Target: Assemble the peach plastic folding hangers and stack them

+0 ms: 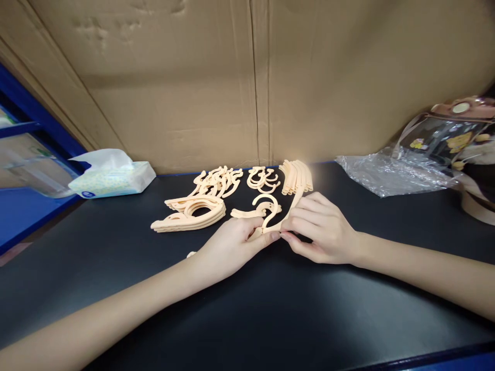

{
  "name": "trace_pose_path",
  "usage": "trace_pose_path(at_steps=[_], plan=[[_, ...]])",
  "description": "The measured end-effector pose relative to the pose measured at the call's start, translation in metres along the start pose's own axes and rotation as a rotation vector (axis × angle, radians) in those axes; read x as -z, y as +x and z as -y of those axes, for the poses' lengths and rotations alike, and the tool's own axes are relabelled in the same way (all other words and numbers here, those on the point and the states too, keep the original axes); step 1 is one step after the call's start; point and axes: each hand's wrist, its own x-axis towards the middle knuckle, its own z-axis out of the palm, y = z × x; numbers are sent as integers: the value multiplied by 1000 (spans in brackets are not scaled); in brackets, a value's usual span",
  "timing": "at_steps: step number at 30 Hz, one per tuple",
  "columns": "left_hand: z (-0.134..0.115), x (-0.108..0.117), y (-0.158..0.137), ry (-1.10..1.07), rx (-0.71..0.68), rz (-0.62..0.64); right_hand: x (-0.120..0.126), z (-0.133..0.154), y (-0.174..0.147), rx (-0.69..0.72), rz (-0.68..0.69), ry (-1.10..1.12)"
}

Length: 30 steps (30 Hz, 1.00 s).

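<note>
Both of my hands grip one cream plastic folding hanger [275,226] over the black table. My left hand [235,238] is closed round its near side, under the upright curved hook. With bent fingers, my right hand [323,226] pinches the hanger's arm, which slants up to the right. Part of the hanger is hidden behind my fingers. Just behind it lies a loose cream arm piece [247,212]. A stack of folded hangers [189,215] lies left of my hands.
Behind are a pile of cream hanger parts [218,180], several loose hooks [263,178] and a row of arm pieces [296,175]. A tissue box [116,178] stands left; a clear plastic bag [394,172] and a bottle [441,136] are right. Cardboard [174,77] walls the back.
</note>
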Motion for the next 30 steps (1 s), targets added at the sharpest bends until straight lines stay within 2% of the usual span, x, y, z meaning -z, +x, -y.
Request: trace_pose_path(at_steps=[10, 24, 30], plan=[[-2, 2, -1, -45, 52, 47, -6, -5, 0, -158, 37, 48], [-1, 2, 0, -1, 7, 67, -7, -5, -2, -127, 144, 74], [-2, 3, -1, 51, -17, 72, -8, -6, -2, -160, 174, 134]])
